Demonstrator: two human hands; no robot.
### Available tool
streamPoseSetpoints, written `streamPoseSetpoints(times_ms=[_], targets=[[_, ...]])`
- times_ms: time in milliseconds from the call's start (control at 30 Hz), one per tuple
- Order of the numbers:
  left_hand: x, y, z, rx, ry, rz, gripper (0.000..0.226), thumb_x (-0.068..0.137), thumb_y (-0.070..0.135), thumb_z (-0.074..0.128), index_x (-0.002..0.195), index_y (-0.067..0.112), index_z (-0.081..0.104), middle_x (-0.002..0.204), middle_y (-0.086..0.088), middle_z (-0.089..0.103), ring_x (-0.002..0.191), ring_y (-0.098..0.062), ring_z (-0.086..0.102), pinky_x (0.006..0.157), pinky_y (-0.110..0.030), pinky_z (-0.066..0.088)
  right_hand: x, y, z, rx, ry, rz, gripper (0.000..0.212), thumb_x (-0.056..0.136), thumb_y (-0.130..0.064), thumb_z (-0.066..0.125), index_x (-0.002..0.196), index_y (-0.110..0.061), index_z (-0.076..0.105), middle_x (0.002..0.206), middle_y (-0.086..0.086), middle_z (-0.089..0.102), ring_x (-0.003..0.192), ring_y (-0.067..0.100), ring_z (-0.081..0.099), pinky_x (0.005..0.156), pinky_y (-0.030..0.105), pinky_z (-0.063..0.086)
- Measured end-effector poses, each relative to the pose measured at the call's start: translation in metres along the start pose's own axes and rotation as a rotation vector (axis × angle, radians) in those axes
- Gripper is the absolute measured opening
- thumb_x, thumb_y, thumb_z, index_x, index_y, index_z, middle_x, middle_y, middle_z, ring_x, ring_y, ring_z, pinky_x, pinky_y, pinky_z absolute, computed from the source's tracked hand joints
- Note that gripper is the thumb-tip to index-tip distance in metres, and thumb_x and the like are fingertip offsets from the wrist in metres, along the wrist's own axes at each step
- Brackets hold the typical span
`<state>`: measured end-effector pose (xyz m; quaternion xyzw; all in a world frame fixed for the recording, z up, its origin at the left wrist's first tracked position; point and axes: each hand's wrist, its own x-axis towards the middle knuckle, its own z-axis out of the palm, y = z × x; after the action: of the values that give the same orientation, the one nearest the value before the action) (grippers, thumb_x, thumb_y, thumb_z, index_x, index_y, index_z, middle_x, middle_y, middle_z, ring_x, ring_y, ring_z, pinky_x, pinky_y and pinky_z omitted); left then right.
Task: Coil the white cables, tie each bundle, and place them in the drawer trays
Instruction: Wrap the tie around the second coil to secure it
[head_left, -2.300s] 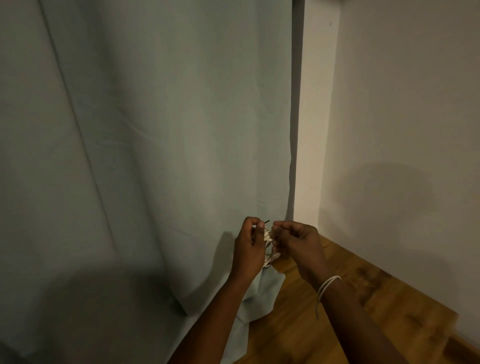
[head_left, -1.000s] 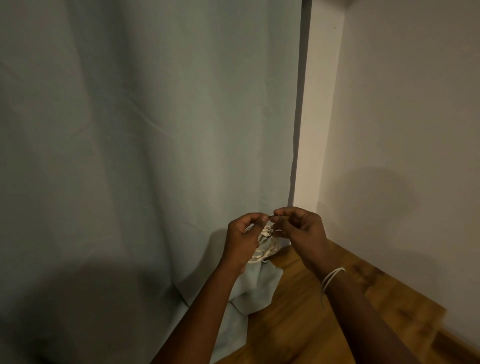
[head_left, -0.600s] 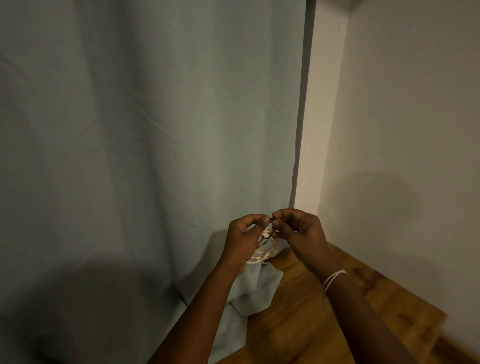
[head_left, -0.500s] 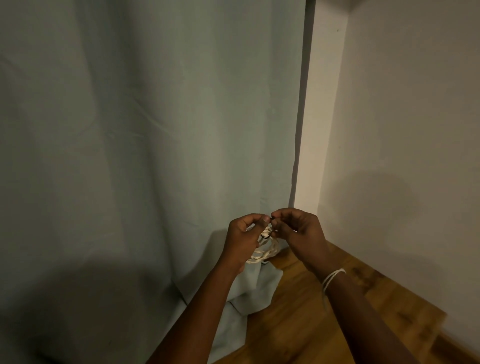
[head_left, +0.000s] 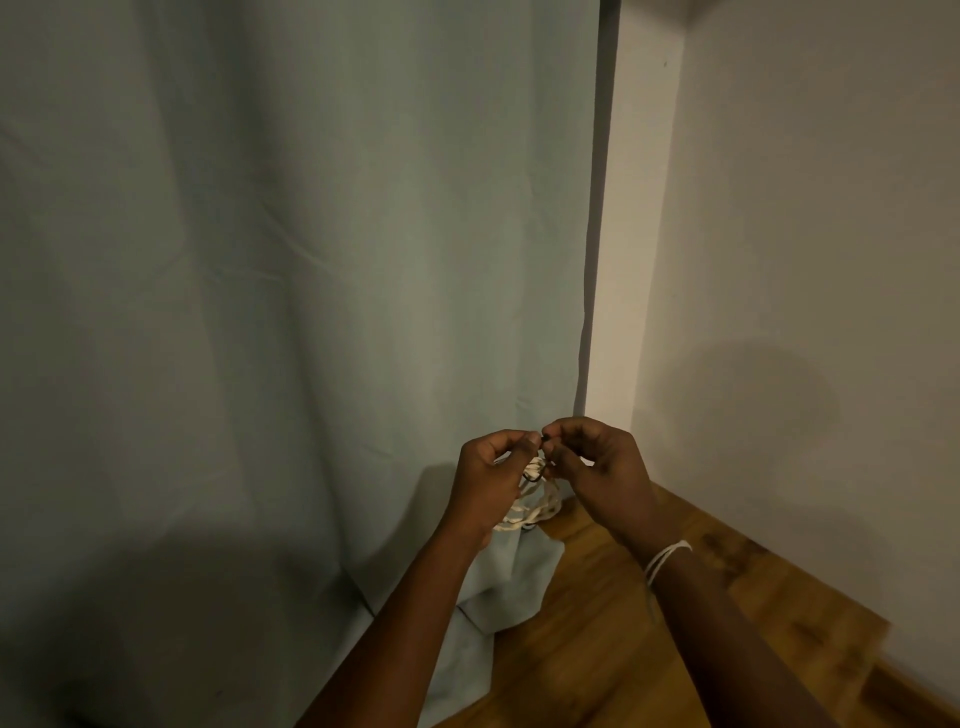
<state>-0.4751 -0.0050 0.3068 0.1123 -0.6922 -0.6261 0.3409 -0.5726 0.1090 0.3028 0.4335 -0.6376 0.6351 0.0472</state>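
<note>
Tying up the coiled white cable (head_left: 530, 506) in the air, in front of the curtain (head_left: 311, 312).

I am holding the coil in my left hand (head_left: 491, 480) so it stays round, while my right hand (head_left: 597, 467) is pinching the dark tie (head_left: 543, 440) on top, both grips clamped tight.

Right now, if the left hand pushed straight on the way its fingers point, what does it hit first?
Probably the right hand: the left hand points at it across the cable coil, fingertips nearly touching. Depth is unclear.
</note>
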Motion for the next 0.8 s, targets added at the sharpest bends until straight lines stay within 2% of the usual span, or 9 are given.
streamPoseSetpoints(times_ms=[167,333,400,500,600,800], targets=[[-0.002,0.001,-0.002,0.005,-0.016,-0.006,0.015,0.094,0.024,0.063,0.089,0.021,0.076,0.079,0.002,0.074,0.073,-0.009,0.067,0.058,-0.018,0.049,0.002,0.001,-0.003,-0.056,-0.031,0.000,0.013,0.091,-0.007,0.070,0.101,-0.012,0.076,0.092,-0.002,0.076,0.085,0.016,0.074,0.076,0.037,0.063],[-0.002,0.003,-0.005,0.007,-0.046,0.002,0.014,0.093,0.025,0.064,0.090,0.021,0.077,0.080,0.000,0.075,0.073,-0.009,0.068,0.057,-0.018,0.049,0.007,-0.011,-0.013,-0.021,-0.125,0.006,0.013,0.086,-0.003,0.073,0.096,-0.008,0.078,0.082,0.001,0.077,0.070,0.015,0.073,0.062,0.026,0.060],[-0.003,0.004,-0.005,-0.009,-0.055,-0.009,0.014,0.092,0.025,0.065,0.092,0.019,0.077,0.080,0.000,0.075,0.071,-0.008,0.067,0.056,-0.018,0.048,0.009,-0.014,-0.017,0.020,-0.147,0.038,0.014,0.083,-0.004,0.076,0.096,-0.008,0.079,0.080,0.002,0.078,0.070,0.018,0.073,0.065,0.027,0.061],[-0.002,0.006,-0.004,-0.044,-0.059,-0.034,0.018,0.091,0.026,0.067,0.099,0.014,0.077,0.086,-0.005,0.077,0.072,-0.008,0.068,0.056,-0.019,0.049,0.010,-0.014,-0.022,0.135,-0.150,0.088,0.018,0.082,-0.001,0.075,0.100,-0.004,0.077,0.086,0.007,0.078,0.080,0.023,0.075,0.075,0.030,0.061],[0.001,0.006,-0.004,-0.039,-0.040,-0.043,0.015,0.090,0.026,0.068,0.098,0.017,0.077,0.082,0.000,0.076,0.071,-0.007,0.068,0.056,-0.018,0.049,0.007,-0.012,-0.025,0.174,-0.173,0.093,0.021,0.084,0.000,0.072,0.105,-0.002,0.075,0.094,0.010,0.078,0.089,0.026,0.075,0.082,0.031,0.061],[-0.001,0.005,0.002,0.019,-0.096,-0.043,0.020,0.093,0.029,0.064,0.096,0.014,0.078,0.077,0.002,0.076,0.065,-0.001,0.066,0.057,-0.014,0.047,0.008,-0.008,-0.025,0.009,-0.092,0.064,0.009,0.082,-0.006,0.077,0.091,-0.007,0.079,0.080,0.003,0.078,0.073,0.020,0.074,0.072,0.027,0.061]])
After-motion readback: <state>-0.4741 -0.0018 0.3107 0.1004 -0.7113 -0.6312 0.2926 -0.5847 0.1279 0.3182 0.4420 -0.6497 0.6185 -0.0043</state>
